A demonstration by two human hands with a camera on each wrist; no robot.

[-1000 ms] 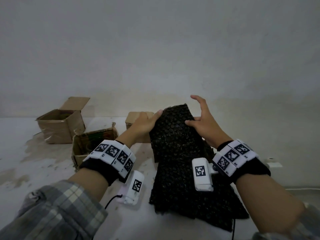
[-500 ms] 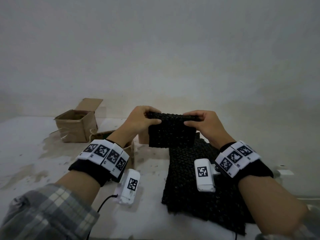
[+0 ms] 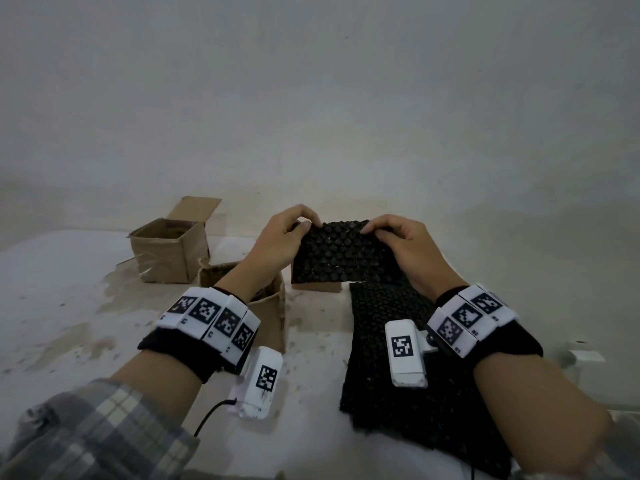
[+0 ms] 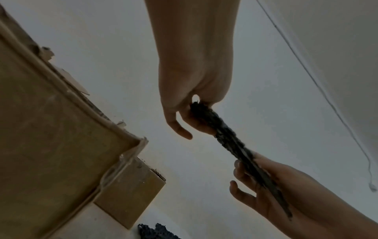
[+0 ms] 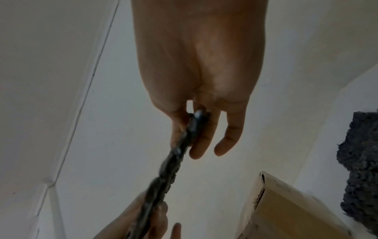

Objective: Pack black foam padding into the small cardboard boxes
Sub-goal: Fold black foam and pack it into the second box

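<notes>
A folded piece of black foam (image 3: 341,252) hangs in front of me above the table. My left hand (image 3: 306,225) pinches its upper left corner and my right hand (image 3: 372,230) pinches the upper right. In the left wrist view the foam (image 4: 225,137) shows edge-on between the left hand (image 4: 194,103) and the right hand (image 4: 266,186). The right wrist view gives the same foam (image 5: 175,161) gripped by the right hand (image 5: 196,121). A small cardboard box (image 3: 317,287) sits just behind and below the foam, mostly hidden.
A stack of black foam sheets (image 3: 398,358) lies on the white table under my right wrist. An open cardboard box (image 3: 169,251) stands at the far left. Another open box (image 3: 273,313) sits under my left wrist. A wall closes the far side.
A second ago the foam sheet stood tall and unfolded between my hands. It is now folded in half, and both hands pinch its top edge.
</notes>
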